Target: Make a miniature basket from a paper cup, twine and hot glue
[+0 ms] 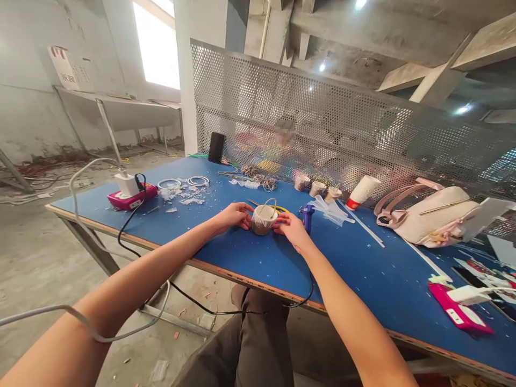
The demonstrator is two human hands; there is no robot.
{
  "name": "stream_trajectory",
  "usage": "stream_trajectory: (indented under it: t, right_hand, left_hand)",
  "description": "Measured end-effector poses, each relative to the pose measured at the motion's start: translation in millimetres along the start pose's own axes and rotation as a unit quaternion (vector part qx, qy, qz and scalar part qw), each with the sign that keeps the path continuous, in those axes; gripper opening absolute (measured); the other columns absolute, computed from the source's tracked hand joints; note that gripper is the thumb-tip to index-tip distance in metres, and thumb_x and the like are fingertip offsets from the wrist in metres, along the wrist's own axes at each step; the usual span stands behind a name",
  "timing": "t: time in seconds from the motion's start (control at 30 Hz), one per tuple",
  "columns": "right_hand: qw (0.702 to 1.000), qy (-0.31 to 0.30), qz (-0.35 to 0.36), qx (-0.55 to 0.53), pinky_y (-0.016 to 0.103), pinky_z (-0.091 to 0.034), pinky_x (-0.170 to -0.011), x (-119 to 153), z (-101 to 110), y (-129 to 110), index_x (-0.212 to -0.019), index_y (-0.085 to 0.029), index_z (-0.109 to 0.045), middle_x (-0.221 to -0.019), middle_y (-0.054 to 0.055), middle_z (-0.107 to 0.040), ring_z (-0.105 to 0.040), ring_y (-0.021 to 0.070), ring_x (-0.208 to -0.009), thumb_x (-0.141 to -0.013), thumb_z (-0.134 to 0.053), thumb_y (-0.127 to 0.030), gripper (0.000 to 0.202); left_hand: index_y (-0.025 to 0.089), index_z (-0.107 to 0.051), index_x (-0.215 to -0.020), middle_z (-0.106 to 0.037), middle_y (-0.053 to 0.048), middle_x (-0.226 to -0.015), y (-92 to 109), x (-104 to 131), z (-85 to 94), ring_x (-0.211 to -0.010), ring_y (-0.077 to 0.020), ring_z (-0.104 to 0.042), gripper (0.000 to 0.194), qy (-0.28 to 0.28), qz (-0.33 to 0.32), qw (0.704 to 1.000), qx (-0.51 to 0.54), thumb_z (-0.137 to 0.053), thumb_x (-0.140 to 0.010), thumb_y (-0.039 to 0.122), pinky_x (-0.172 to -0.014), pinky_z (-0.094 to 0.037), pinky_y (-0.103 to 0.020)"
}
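The blue-topped desk (pixel 363 274) is littered with whitish scraps (pixel 192 201). Toward its far edge, a phone (pixel 216 148) is propped, tangled cord (pixel 265 183) is heaped, and three small cups (pixel 317 188) are lined up near stacked paper cups (pixel 366 188).

Worktop (pixel 229 255): smooth blue surface, low sheen; edge wood-like and unpolished. Centre cup (pixel 262 228): brownish side, matt, seemingly textured; pale, ruffled band near the rim, material indistinct. Twine (pixel 266 183): rough, fibrous, matt. Stacked cups (pixel 366 189): paper, smooth, printed. Strips (pixel 332 212): thin translucent plastic, slight shine. Glue gun (pixel 308 216): blue plastic. Power strip (pixel 128 201): pink plastic, smooth, glossy. Phone (pixel 216 148): dark, smooth face. Backpack (pixel 439 212): pale, smooth, leather-like. Screen (pixel 342 123): perforated grey metal, dull sheen. Trousers (pixel 258 344): matt cloth. Floor (pixel 36 236): rough concrete, matt.
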State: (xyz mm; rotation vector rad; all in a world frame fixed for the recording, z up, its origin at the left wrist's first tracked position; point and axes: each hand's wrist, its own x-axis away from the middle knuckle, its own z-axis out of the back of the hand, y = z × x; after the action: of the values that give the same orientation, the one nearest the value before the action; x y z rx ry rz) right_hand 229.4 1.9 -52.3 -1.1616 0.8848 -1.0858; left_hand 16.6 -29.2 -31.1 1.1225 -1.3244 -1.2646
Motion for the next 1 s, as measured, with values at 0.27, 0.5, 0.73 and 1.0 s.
stream_trajectory:
  t: [0.27,0.5,0.73,1.0]
  right_hand:
    - [0.999,-0.015,-0.022,-0.03,0.032,-0.055,-0.068,7.4,1.3,-3.6,-0.11,-0.014,-0.057,-0.101,0.005,-0.062,-0.063,0.0151,-0.08,-0.091,-0.056,-0.028,0.023]
    - [0.999,-0.002,-0.016,-0.043,0.032,-0.055,-0.069,9.5,3.5,-9.3,-0.11,-0.014,-0.057,-0.103,0.005,-0.062,-0.063,0.0155,-0.082,-0.091,-0.056,-0.027,0.023]
    - [0.999,-0.026,-0.025,-0.022,0.029,-0.055,-0.064,12.1,-0.8,-9.1,-0.097,-0.015,-0.058,-0.087,0.002,-0.065,-0.065,0.0133,-0.071,-0.083,-0.058,-0.014,0.014]
    - [0.997,0.036,0.011,0.071,0.027,-0.054,-0.053,28.8,20.9,-15.2,-0.083,-0.02,-0.06,-0.076,0.001,-0.067,-0.065,0.0147,-0.062,-0.061,-0.054,-0.009,0.026]
  left_hand:
    - [0.014,-0.061,-0.085,-0.066,-0.004,-0.077,1.1,2.8,-3.2,-0.066,-0.0142,-0.063,0.029,-0.006,-0.005,1.0,0.012,-0.058,-0.059,0.003,-0.065,-0.053,-0.03]
    - [0.014,-0.058,-0.079,-0.062,-0.001,-0.064,-3.5,0.2,0.2,-0.055,-0.0139,-0.059,0.024,0.007,-0.001,1.0,-0.017,-0.053,-0.058,0.005,-0.053,-0.05,-0.028]
    - [0.017,-0.062,-0.098,-0.069,-0.006,-0.101,2.8,6.0,-4.8,-0.087,-0.0182,-0.063,0.047,-0.049,-0.05,0.996,-0.049,-0.056,-0.053,0.004,-0.069,-0.05,-0.027]
    - [0.016,-0.062,-0.1,-0.066,0.003,-0.071,2.7,11.1,0.3,-0.076,-0.0189,-0.064,0.049,-0.078,-0.078,0.985,-0.133,-0.069,-0.052,0.01,-0.069,-0.049,-0.029]
